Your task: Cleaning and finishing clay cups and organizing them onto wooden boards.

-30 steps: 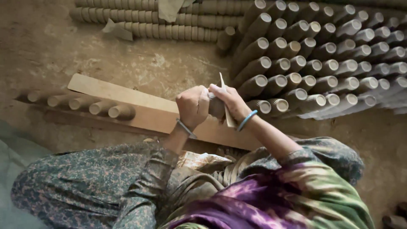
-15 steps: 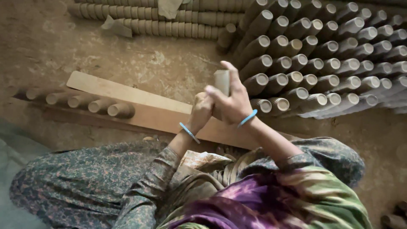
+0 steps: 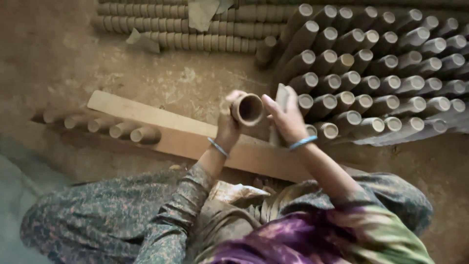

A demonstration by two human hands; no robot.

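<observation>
- Nearest to the camera, the person is sitting low on the ground, wearing a purple and green cloth (image 3: 312,239) and dark patterned sleeves and trousers (image 3: 93,230).
- A small pile of flat pale pieces (image 3: 239,193) is lying in the lap, just under the forearms.
- The left hand (image 3: 228,124) is lifting a small clay cup (image 3: 247,109); the fingers are curling closed around its side, and the open mouth of the cup is facing the camera.
- A thin blue bangle is sitting on each wrist.
- The right hand (image 3: 286,117) is standing just beside the cup, on its right; the fingers are mostly straight and are pressing a thin flat tool (image 3: 282,98) against the palm, so this hand is closing only loosely on it.
- Whether the tool is touching the cup, it is not possible to tell.
- Under the hands a long wooden board (image 3: 161,122) is lying on the dirt floor (image 3: 58,63), going from the left toward the right.
- A short row of cups (image 3: 122,129) is lying behind the left part of the board.
- To the right, many cup stacks (image 3: 381,73) are leaning in tight rows, their round ends facing up.
- Farthest away, more stacks are lying flat in long rows (image 3: 195,27), with some pale scraps (image 3: 202,12) on top of them.
</observation>
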